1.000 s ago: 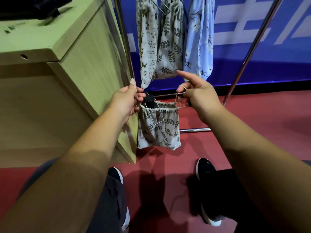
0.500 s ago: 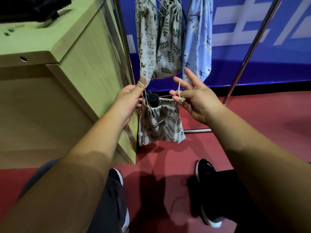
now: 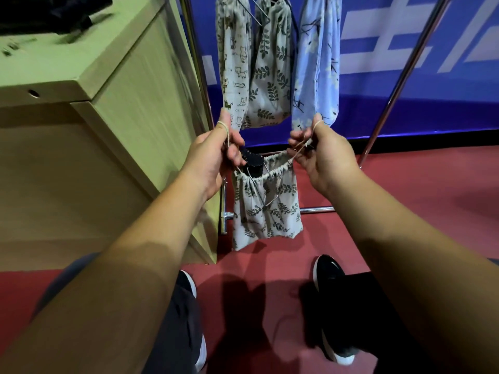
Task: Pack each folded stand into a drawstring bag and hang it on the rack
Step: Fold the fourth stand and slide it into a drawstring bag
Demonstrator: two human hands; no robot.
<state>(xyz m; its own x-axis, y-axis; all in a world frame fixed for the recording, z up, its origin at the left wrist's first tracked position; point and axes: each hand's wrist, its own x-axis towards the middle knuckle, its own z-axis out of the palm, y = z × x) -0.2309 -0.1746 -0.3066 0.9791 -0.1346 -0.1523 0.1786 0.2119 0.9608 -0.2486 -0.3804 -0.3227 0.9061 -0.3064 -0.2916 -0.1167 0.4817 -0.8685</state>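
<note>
Pale wooden cabinet [image 3: 135,130] at left; chrome tube rack [image 3: 400,85] far, carrying three filled printed cloth bags [image 3: 270,76]. Near centre, a grey leaf-print drawstring bag [image 3: 267,211] hangs in the air between the hands, below the hung bags. Left hand [image 3: 213,157] and right hand [image 3: 326,157] each curl their fingers round a beige cord [image 3: 227,136] looped over the forefinger. The black folded stand [image 3: 252,164] protrudes from the bag's mouth. Likely faults: the closing mouth jams on the stand, or a loop slips off a fingertip and the bag drops.

Matt leaf-print cloth bag [image 3: 266,211] — shiny metal rack [image 3: 399,85], wood-grain cabinet [image 3: 140,103], smooth red floor [image 3: 418,195].
</note>
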